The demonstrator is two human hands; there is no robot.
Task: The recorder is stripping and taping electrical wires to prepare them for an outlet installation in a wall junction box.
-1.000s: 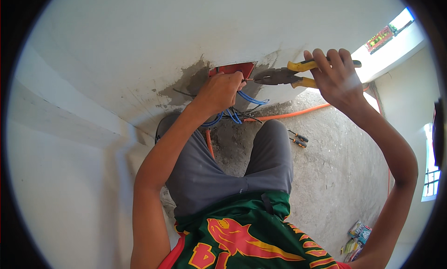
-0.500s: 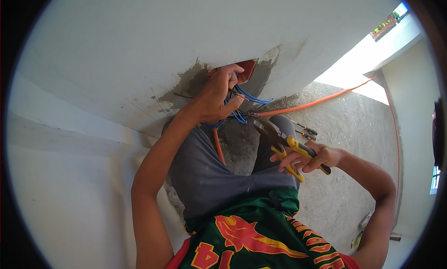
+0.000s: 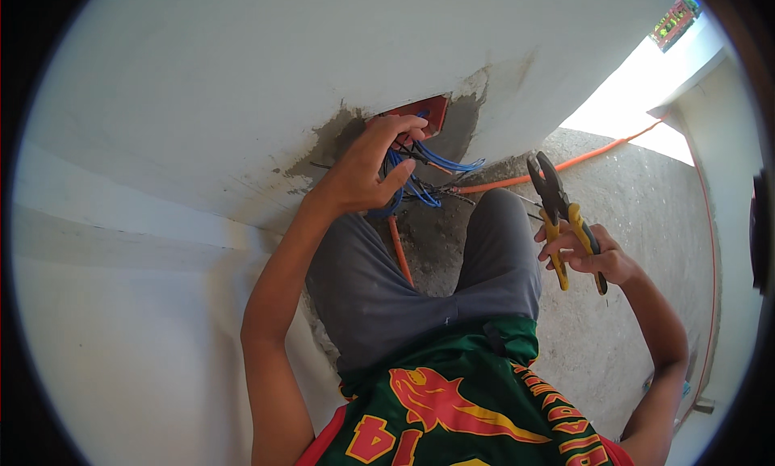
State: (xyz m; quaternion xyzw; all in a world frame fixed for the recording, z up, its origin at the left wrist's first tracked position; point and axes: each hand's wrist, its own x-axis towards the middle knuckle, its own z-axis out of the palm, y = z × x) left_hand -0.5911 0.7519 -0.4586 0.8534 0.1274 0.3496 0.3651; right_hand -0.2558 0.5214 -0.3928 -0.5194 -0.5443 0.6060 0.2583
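My left hand (image 3: 373,169) is at the red electrical box (image 3: 436,116) set in the wall. Its fingers curve over the mouth of the box and its thumb stands apart; wires pass behind and below them. Several blue wires (image 3: 452,164), with some black ones among them, hang from the box in loops. At the right, my right hand (image 3: 593,256) grips combination pliers (image 3: 557,200) by yellow and black handles. The jaws point up and away from me, parted, with nothing between them, and are well apart from the wires.
Orange conduit (image 3: 517,181) runs along the concrete floor (image 3: 630,200) toward the bright opening at far right. Another orange conduit (image 3: 400,248) comes down between my knees. Rough grey mortar (image 3: 467,127) surrounds the box in the white wall (image 3: 202,87). A thin red line crosses the right side.
My right hand has swung the pliers rightward and up, away from my knee, turning the jaws upward. My left hand stays at the box, its fingers slightly shifted. The view has moved slightly.
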